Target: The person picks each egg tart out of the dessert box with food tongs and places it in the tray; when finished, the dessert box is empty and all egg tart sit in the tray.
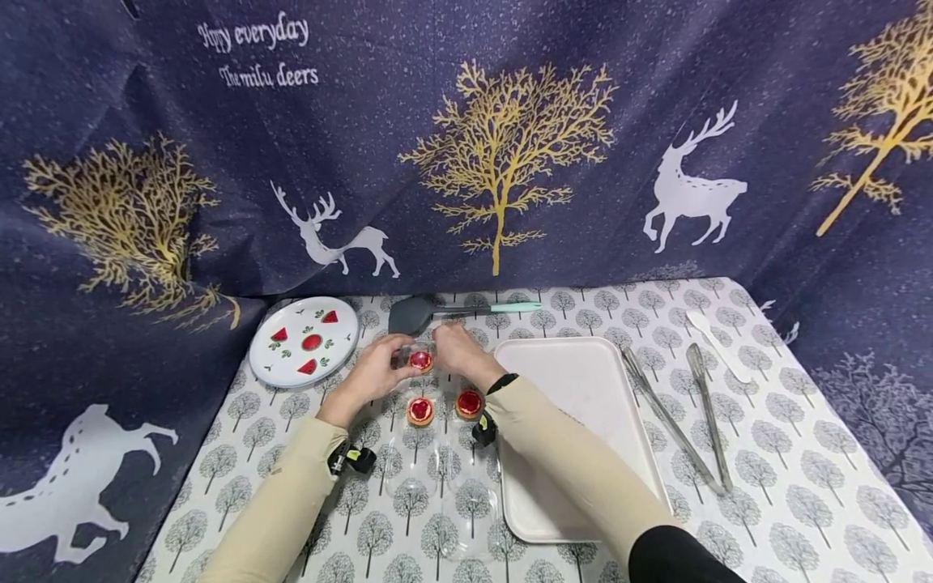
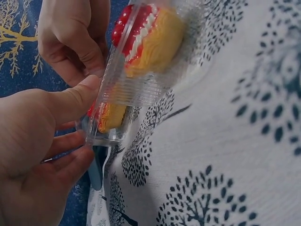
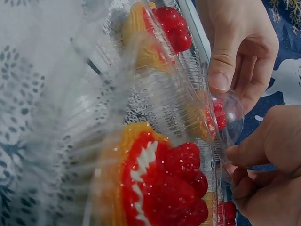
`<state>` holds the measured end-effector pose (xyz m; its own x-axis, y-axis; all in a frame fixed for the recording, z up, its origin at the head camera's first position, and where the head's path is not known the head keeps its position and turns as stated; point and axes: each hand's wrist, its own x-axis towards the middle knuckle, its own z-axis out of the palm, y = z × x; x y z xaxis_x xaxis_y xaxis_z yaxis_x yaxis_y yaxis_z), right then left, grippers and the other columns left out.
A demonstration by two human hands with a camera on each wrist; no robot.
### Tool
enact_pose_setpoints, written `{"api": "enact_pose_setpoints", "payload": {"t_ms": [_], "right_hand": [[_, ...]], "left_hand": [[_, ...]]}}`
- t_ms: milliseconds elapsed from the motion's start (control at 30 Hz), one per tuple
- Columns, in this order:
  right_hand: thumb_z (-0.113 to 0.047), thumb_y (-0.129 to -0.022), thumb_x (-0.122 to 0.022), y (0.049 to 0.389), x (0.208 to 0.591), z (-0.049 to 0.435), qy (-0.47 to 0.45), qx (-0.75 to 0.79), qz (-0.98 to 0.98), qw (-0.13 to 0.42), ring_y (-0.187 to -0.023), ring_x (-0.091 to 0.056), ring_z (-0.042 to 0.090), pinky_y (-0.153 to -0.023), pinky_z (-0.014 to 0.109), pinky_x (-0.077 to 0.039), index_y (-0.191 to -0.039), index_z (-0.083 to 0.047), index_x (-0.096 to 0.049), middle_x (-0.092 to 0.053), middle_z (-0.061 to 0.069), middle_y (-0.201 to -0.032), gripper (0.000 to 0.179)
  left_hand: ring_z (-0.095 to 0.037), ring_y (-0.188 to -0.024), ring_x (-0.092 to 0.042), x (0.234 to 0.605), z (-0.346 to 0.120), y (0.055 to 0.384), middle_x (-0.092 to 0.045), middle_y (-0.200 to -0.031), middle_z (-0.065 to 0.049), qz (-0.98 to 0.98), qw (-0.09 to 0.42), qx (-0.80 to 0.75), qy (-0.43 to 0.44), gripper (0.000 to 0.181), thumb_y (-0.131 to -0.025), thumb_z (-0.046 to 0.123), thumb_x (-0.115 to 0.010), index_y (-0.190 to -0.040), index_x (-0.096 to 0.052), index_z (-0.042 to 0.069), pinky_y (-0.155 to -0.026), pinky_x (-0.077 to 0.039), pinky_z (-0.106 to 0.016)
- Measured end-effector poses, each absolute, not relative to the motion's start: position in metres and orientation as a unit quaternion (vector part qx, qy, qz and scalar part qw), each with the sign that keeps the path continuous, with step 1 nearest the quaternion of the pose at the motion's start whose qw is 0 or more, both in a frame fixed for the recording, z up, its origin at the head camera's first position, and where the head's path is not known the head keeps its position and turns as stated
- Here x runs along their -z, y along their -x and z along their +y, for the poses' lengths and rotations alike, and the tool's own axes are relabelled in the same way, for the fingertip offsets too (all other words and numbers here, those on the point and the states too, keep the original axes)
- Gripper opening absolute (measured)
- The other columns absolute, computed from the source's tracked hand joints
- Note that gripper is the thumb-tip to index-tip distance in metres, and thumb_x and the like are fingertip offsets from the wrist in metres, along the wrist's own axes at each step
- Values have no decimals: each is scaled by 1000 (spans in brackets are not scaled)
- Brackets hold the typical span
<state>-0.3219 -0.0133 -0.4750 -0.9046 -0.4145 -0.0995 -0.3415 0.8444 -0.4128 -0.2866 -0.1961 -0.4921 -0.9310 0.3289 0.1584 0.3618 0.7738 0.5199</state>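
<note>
Currently: pinching with both hands at the far end of a clear ribbed plastic container [image 2: 141,92], at six o'clock in the head view.
With the left hand [image 1: 375,371], gripping the edge, thumb over and fingers under; with the right hand [image 1: 461,354], at three o'clock from the left, pinching the rim. Containing round golden-crusted tarts with glossy red tops [image 1: 420,410]. Around the hands: white round plate with watermelon prints [image 1: 262,360] at ten o'clock, dark-grey spatula with mint-green handle [image 1: 410,317] at twelve, white rectangular tray [image 1: 568,389] at four.
</note>
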Motion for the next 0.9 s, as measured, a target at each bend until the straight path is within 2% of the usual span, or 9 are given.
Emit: {"api": "enact_pose_setpoints", "payload": {"t_ms": [200,433,667,833,900], "right_hand": [[-9,-83,-68,322,474,-15,180,193,959,108,-80,-63,17,-62,25,-53,-104,-7,-67,-65,7,-104,21],[-11,-84,-70,324,473,-17,185,189,957,120,-87,-61,22,-66,30,-54,-105,-7,-62,-60,10,-108,23],[-8,-80,-72,327,473,-18,201,179,958,96,-99,-61,26,-82,34,-56,-107,-3,-61,-61,12,-107,29],[-6,-81,-69,329,471,-20,213,168,957,100,-93,-62,25,-78,33,-55,-94,-6,-60,-63,9,-96,15],[-7,-82,-69,329,470,-22,210,162,959,103,-92,-62,24,-78,32,-55,-93,-7,-59,-63,8,-94,15]], "left_hand": [[-36,-107,-62,494,-196,287,-58,-133,-18,-943,35,274,186,58,-77,27,-82,-125,-61,3,-95,-51,-50],[-35,-106,-63,494,-196,289,-59,-132,-17,-944,38,267,189,57,-77,28,-83,-124,-62,4,-94,-52,-49],[-36,-109,-62,493,-196,291,-57,-134,-18,-945,34,266,188,60,-76,30,-83,-126,-61,4,-97,-51,-50],[-35,-109,-62,493,-197,292,-58,-133,-17,-946,36,261,189,61,-75,31,-83,-125,-61,4,-97,-51,-48],[-35,-110,-62,493,-197,291,-58,-133,-17,-946,37,263,187,62,-74,30,-84,-125,-61,3,-98,-50,-48]]}}
